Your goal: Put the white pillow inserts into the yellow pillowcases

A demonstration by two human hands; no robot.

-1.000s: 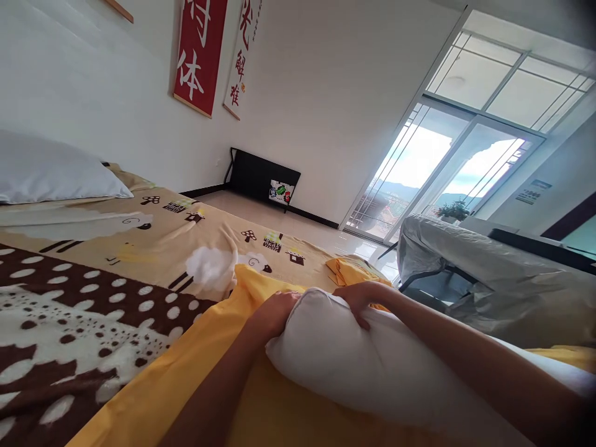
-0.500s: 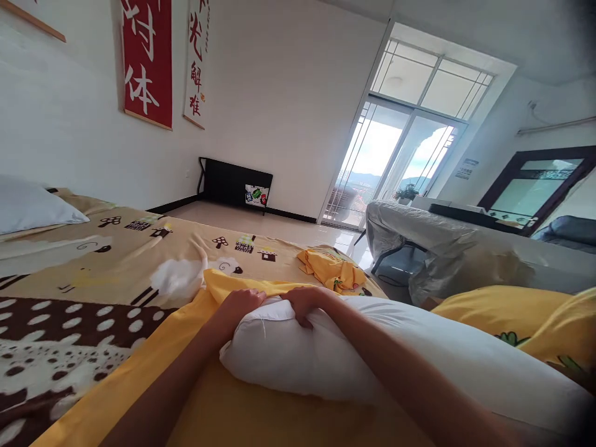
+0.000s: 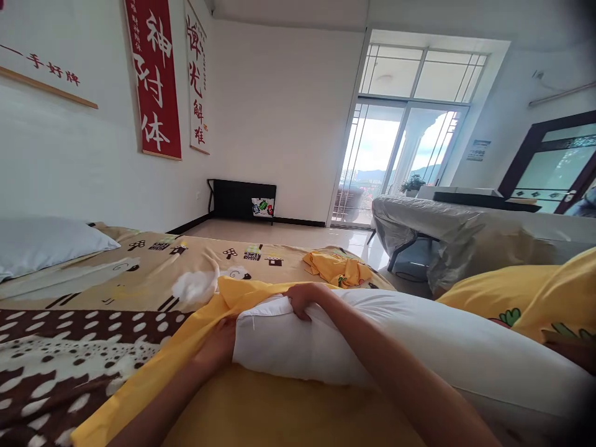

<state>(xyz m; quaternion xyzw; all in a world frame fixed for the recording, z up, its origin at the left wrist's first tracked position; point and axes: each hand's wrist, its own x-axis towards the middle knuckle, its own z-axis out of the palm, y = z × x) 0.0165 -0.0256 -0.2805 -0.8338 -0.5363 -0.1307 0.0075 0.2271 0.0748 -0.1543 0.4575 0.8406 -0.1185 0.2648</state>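
A plump white pillow (image 3: 410,329) lies across a yellow cloth (image 3: 261,410) that spreads beneath it and rises behind its left end. My right hand (image 3: 302,299) is closed on the pillow's top edge near its left corner, the thumb pressed on the near face and the fingers over the back. Against the pillow's left end is my left hand (image 3: 221,338), between the pillow and the raised part of the yellow cloth. Its fingers are mostly hidden there.
A patterned blanket (image 3: 153,273) covers the surface beyond. On it lie a crumpled yellow cloth (image 3: 338,267) and another white pillow (image 3: 51,245) at left. Yellow fabric with a carrot print (image 3: 516,292) is bunched at right. Behind stands a plastic-covered table (image 3: 456,223).
My left hand has left the pillow's top edge and moved down and left to its end. My right hand keeps its hold. The camera view has tilted and shifted.
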